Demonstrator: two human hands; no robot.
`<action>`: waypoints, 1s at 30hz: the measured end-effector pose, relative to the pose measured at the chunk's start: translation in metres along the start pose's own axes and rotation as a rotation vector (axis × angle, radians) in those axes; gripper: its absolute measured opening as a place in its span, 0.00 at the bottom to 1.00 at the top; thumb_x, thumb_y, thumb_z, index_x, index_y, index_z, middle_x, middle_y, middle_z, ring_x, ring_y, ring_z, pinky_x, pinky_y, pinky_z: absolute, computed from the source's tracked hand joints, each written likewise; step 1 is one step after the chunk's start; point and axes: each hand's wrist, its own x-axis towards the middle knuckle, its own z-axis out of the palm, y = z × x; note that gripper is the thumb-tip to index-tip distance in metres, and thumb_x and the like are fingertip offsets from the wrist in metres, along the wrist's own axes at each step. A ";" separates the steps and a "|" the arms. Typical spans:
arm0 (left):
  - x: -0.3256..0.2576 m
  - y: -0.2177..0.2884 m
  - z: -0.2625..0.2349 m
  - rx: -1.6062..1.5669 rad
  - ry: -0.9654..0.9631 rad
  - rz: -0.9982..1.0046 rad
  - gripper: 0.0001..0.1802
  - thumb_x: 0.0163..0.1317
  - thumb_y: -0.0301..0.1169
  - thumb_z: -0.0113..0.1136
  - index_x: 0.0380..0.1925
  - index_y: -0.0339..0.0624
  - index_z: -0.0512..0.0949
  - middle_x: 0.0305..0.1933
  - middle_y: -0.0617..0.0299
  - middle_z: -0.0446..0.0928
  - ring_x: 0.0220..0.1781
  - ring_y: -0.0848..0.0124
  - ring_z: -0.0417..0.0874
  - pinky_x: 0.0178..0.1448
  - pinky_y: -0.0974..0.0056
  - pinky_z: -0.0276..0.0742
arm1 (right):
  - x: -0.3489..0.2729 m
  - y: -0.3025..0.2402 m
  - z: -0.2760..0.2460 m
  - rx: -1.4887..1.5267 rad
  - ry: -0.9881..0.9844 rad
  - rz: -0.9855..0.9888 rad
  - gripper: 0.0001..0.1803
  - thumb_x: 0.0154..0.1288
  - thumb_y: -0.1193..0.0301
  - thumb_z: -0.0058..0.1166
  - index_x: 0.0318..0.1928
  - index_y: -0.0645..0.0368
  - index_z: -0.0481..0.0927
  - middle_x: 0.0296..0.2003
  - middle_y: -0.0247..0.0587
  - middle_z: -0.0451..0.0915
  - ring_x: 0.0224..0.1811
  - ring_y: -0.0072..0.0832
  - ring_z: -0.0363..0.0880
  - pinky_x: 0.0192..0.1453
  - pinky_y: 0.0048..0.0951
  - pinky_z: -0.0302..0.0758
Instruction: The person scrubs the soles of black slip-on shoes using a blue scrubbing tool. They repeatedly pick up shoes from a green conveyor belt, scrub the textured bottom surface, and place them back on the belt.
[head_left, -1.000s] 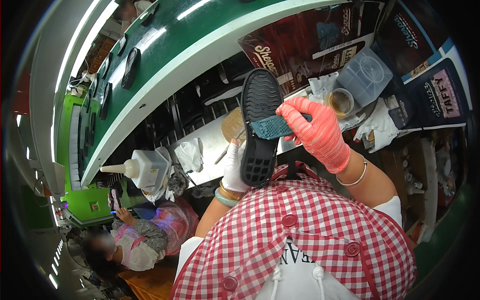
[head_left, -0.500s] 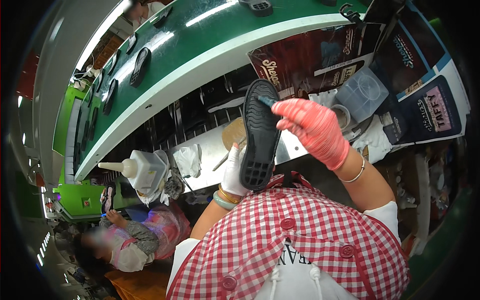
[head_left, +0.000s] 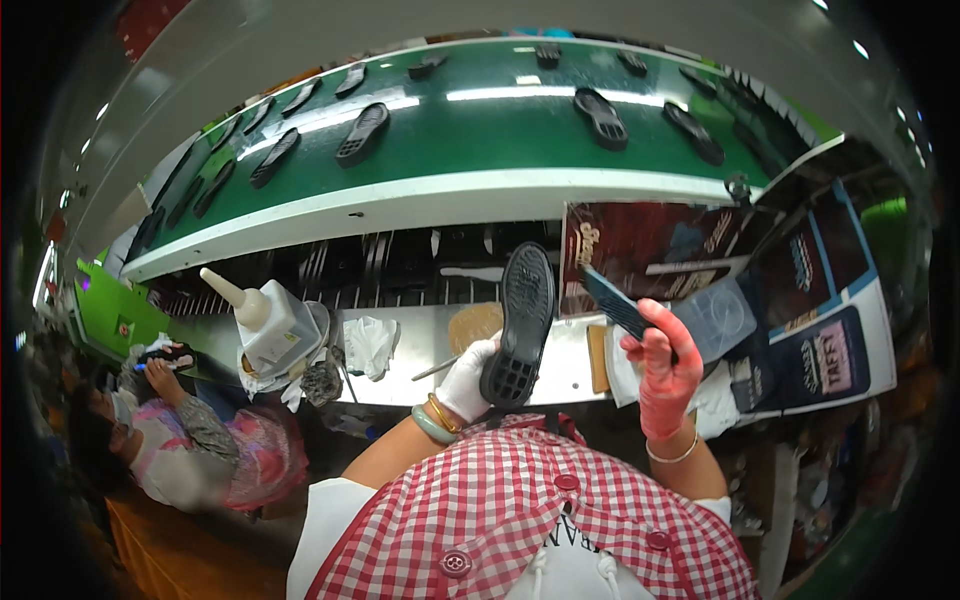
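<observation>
Gripping the lower part of a black shoe sole (head_left: 525,310), the white-gloved left hand (head_left: 466,385) is closed at its left edge, so the treads and square-celled heel face the wearer. To the right of the sole and apart from it, the pink-gloved right hand (head_left: 665,375) pinches the near end of a flat blue pad (head_left: 612,300), whose far end slants up toward the sole. Just left of the sole lie a round tan piece (head_left: 475,328) and a thin rod (head_left: 437,367); farther left of it are a crumpled white cloth (head_left: 370,347) and a white nozzle bottle (head_left: 278,330). Right of the sole, past the pad, sits a clear plastic box (head_left: 718,318). Beyond the sole runs a green belt (head_left: 470,135) bearing more dark soles (head_left: 602,118); well to its left is a co-worker (head_left: 200,450).
</observation>
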 end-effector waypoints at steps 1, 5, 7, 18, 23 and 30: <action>-0.002 0.005 -0.005 0.068 -0.090 0.019 0.24 0.63 0.38 0.42 0.58 0.41 0.64 0.50 0.55 0.74 0.50 0.66 0.78 0.55 0.60 0.75 | -0.001 0.002 -0.001 0.019 0.083 -0.013 0.16 0.69 0.68 0.48 0.50 0.66 0.74 0.34 0.37 0.77 0.28 0.18 0.75 0.31 0.16 0.73; -0.003 0.028 0.034 0.032 -0.014 0.153 0.23 0.64 0.36 0.42 0.58 0.40 0.64 0.49 0.56 0.76 0.45 0.65 0.80 0.49 0.60 0.78 | -0.012 0.000 -0.006 -0.057 0.306 -0.112 0.17 0.70 0.65 0.47 0.53 0.61 0.72 0.43 0.37 0.77 0.26 0.20 0.73 0.31 0.19 0.70; 0.011 0.057 0.051 0.008 -0.109 0.176 0.22 0.64 0.36 0.41 0.56 0.39 0.66 0.47 0.56 0.76 0.43 0.65 0.81 0.47 0.61 0.79 | -0.020 0.008 -0.014 -0.083 0.384 -0.121 0.17 0.70 0.65 0.46 0.53 0.60 0.72 0.47 0.35 0.76 0.26 0.21 0.73 0.31 0.18 0.70; 0.128 0.110 0.043 -0.036 0.020 0.088 0.28 0.66 0.45 0.45 0.58 0.34 0.63 0.53 0.42 0.71 0.50 0.50 0.77 0.47 0.51 0.78 | -0.039 0.016 -0.001 -0.156 0.507 -0.056 0.15 0.70 0.66 0.45 0.52 0.60 0.72 0.45 0.35 0.74 0.29 0.20 0.72 0.30 0.18 0.71; 0.153 0.210 0.003 0.561 0.167 0.726 0.19 0.63 0.36 0.52 0.51 0.37 0.72 0.43 0.56 0.78 0.42 0.68 0.79 0.43 0.68 0.74 | -0.058 0.017 -0.003 -0.207 0.587 0.068 0.14 0.70 0.68 0.45 0.52 0.59 0.72 0.47 0.37 0.73 0.29 0.21 0.72 0.31 0.19 0.71; 0.157 0.350 -0.059 1.961 1.173 0.803 0.29 0.53 0.51 0.56 0.47 0.38 0.75 0.50 0.50 0.74 0.54 0.56 0.73 0.56 0.55 0.70 | -0.056 0.007 0.036 -0.169 0.673 0.175 0.13 0.70 0.64 0.45 0.51 0.54 0.74 0.30 0.30 0.72 0.26 0.15 0.68 0.29 0.14 0.64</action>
